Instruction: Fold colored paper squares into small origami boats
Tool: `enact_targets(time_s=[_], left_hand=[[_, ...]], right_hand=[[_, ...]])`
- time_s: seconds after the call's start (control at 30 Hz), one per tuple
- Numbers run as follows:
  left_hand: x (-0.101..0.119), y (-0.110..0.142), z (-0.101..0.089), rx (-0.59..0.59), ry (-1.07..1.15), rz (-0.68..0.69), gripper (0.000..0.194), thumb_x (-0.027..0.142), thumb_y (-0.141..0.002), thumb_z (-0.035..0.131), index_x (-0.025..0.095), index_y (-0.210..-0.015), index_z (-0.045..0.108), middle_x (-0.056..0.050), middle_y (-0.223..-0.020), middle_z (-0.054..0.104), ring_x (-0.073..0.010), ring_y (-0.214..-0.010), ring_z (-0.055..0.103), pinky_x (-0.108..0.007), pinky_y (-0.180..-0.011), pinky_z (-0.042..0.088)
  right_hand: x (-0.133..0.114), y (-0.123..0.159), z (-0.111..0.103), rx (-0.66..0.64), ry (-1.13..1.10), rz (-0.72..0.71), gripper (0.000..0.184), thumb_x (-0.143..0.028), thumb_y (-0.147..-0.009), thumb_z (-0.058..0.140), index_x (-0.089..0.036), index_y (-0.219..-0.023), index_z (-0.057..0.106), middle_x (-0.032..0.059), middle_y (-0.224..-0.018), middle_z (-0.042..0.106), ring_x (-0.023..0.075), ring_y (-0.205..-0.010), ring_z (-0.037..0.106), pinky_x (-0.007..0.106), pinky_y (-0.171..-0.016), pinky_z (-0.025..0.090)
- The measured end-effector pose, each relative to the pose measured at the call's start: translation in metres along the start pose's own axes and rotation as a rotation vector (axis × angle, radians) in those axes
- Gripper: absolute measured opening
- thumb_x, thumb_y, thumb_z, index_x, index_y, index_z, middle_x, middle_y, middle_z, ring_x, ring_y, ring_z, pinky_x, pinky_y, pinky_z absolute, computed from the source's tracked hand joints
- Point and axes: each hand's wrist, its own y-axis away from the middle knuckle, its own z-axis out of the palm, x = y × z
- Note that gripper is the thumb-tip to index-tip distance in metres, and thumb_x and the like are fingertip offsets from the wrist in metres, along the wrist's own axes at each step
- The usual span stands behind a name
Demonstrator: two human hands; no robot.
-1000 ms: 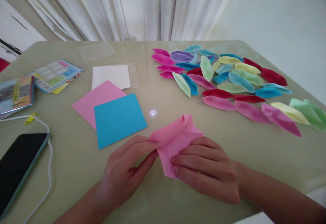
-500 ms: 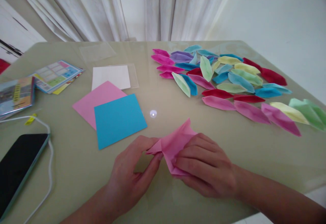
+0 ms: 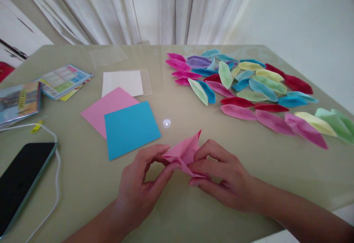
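Note:
Between my two hands is a partly folded piece of pink origami paper [image 3: 184, 150], held just above the table's near side. My left hand [image 3: 148, 178] pinches its left point between thumb and fingers. On the other side my right hand [image 3: 221, 174] grips the lower right edge, fingers on top and thumb beneath. One sharp corner of the paper sticks up at the back. Beyond my left hand lie a blue paper square [image 3: 132, 129] and, partly under it, a pink paper square [image 3: 110, 106].
Several folded paper boat-like shapes [image 3: 240, 112] in many colours spread over the table's right half. A white sheet [image 3: 121, 82] in a clear sleeve lies behind the squares. Booklets [image 3: 19, 101], a phone [image 3: 24, 184] and a white cable [image 3: 57, 176] are at left.
The pink paper has been tipped and drawn narrower, its front edge now lower. My right hand's fingers have shifted on it, with the index finger raised and bent. The view has moved slightly.

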Motion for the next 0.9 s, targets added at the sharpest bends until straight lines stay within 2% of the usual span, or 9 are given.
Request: enact_targets(time_s=[0.07,0.13,0.3,0.43,0.67,0.9], left_hand=[[0.0,-0.001,0.002,0.035,0.069,0.01,0.053,0.012,-0.092,0.077,0.031,-0.136,0.056,0.002,-0.102,0.078,-0.0144,-0.09,0.077,-0.025,-0.084,0.065],[0.0,-0.003,0.003,0.032,0.081,0.019,0.051,0.01,-0.091,0.077,0.031,-0.133,0.057,0.001,-0.103,0.078,-0.0148,-0.091,0.077,-0.026,-0.084,0.065],[0.004,-0.009,-0.005,-0.068,-0.091,0.189,0.031,0.007,-0.094,0.07,0.029,-0.115,0.068,0.0,-0.106,0.078,-0.0156,-0.099,0.076,-0.025,-0.086,0.063],[0.008,-0.012,-0.01,-0.138,-0.196,0.252,0.028,0.008,-0.099,0.065,0.026,-0.12,0.07,-0.004,-0.11,0.077,-0.0147,-0.103,0.075,-0.022,-0.089,0.062],[0.01,-0.013,-0.006,-0.136,-0.18,0.32,0.03,0.023,-0.093,0.079,0.017,-0.121,0.069,-0.007,-0.113,0.075,-0.0143,-0.105,0.072,-0.021,-0.098,0.058],[0.01,-0.015,-0.005,-0.148,-0.142,0.306,0.029,0.009,-0.093,0.075,0.019,-0.12,0.071,-0.005,-0.114,0.074,-0.0122,-0.106,0.071,-0.019,-0.098,0.057]], right_hand=[[0.0,-0.001,-0.001,-0.024,-0.05,0.019,0.01,-0.024,-0.1,0.072,-0.018,-0.108,0.073,0.0061,-0.099,0.069,0.018,-0.095,0.064,0.032,-0.087,0.054],[0.001,-0.001,-0.001,-0.042,-0.065,0.035,0.01,-0.023,-0.099,0.073,-0.018,-0.107,0.073,0.006,-0.1,0.068,0.0178,-0.096,0.063,0.031,-0.086,0.053],[0.002,-0.001,0.001,-0.08,-0.09,0.051,0.007,-0.024,-0.101,0.071,-0.018,-0.098,0.071,0.0055,-0.099,0.066,0.0182,-0.095,0.06,0.031,-0.085,0.053],[0.002,-0.001,-0.001,-0.102,-0.164,0.063,0.004,-0.02,-0.1,0.072,-0.017,-0.102,0.07,0.006,-0.103,0.066,0.0181,-0.098,0.061,0.031,-0.088,0.053],[0.003,-0.003,-0.002,-0.092,-0.227,0.086,0.006,-0.021,-0.1,0.072,-0.017,-0.105,0.071,0.0056,-0.102,0.068,0.0167,-0.099,0.062,0.028,-0.089,0.051],[0.004,0.001,0.001,-0.048,-0.162,0.053,0.011,-0.027,-0.099,0.074,-0.017,-0.102,0.068,0.0039,-0.087,0.071,0.0167,-0.081,0.061,0.03,-0.08,0.048]])
